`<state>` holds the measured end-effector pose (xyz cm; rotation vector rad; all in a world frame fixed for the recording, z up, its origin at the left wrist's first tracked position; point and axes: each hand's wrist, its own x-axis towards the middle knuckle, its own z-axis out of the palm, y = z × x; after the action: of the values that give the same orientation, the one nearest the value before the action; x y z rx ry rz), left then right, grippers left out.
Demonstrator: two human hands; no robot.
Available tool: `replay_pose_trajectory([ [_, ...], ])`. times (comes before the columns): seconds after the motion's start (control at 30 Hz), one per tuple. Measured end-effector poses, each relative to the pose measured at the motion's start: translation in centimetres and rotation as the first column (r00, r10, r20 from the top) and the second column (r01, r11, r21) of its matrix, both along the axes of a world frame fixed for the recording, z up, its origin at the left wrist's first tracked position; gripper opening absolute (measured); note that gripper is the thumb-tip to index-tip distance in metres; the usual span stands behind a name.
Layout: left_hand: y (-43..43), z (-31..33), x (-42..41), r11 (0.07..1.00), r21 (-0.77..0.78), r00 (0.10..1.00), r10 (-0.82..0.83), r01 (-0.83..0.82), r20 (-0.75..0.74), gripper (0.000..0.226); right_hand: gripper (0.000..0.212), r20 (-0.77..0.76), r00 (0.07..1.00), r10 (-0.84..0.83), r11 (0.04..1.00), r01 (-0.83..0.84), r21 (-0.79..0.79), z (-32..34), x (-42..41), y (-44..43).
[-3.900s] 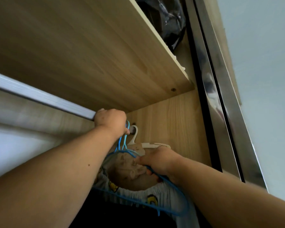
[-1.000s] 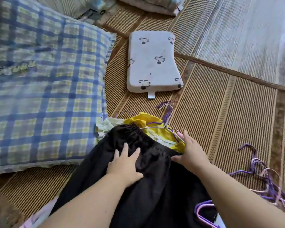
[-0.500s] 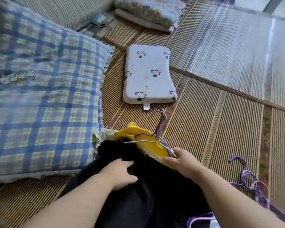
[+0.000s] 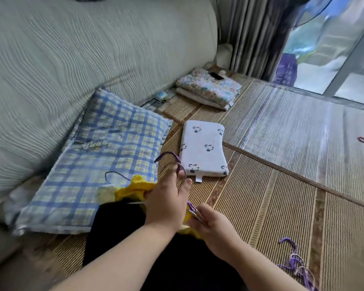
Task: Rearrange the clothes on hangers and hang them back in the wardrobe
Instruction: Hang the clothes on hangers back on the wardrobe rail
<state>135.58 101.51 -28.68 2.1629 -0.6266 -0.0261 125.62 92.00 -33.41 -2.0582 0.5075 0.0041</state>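
A black garment (image 4: 116,227) lies on the woven mat in front of me, with a yellow garment (image 4: 132,189) bunched at its far end. Purple wire hangers (image 4: 172,159) stick up out of the yellow cloth. My left hand (image 4: 166,204) rests over the pile with its fingers around the hanger necks near the hooks. My right hand (image 4: 210,224) pinches the purple hanger wires at the pile's right edge. The wardrobe is out of view.
A blue-checked pillow (image 4: 97,160) lies left of the pile against a padded headboard (image 4: 72,59). A small white pillow (image 4: 202,150) sits beyond the hooks, folded floral bedding (image 4: 208,89) farther back. More purple hangers (image 4: 296,263) lie on the mat (image 4: 282,206) at the right.
I went from hanging clothes on the wardrobe rail to the pile on the mat. My left hand has slid from the black garment up to the hanger hooks; my right hand holds the hanger wires.
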Motion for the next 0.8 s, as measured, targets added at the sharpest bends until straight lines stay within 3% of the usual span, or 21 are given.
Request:
replay_pose_trajectory([
  [0.13, 3.0, 7.0, -2.0, 0.995, -0.096, 0.997, -0.002, 0.01, 0.079, 0.028, 0.028, 0.074, 0.992, 0.1, 0.994, -0.103, 0.033, 6.5, -1.0, 2.3],
  [0.33, 10.7, 17.9, -9.8, 0.95, -0.281, 0.977, 0.174, -0.135, 0.119, 0.024, 0.028, 0.07, 0.889, 0.453, 0.876, -0.428, -0.223, 19.3, -6.1, 8.9],
  [0.6, 22.9, 35.6, -20.9, 0.784, -0.52, 0.851, 0.491, -0.339, 0.186, 0.027, 0.024, 0.324, 0.711, 0.624, 0.753, -0.658, -0.004, 36.4, -13.0, 19.3],
  [0.7, 27.4, 40.5, -24.9, 0.762, -0.542, 0.806, 0.543, -0.354, 0.236, 0.032, 0.022, 0.325, 0.618, 0.716, 0.686, -0.71, -0.16, 42.3, -15.3, 22.6],
  [0.8, 31.4, 43.9, -28.7, 0.736, -0.577, 0.781, 0.573, -0.355, 0.25, 0.033, 0.023, 0.295, 0.599, 0.745, 0.663, -0.717, -0.218, 47.0, -17.7, 25.2],
])
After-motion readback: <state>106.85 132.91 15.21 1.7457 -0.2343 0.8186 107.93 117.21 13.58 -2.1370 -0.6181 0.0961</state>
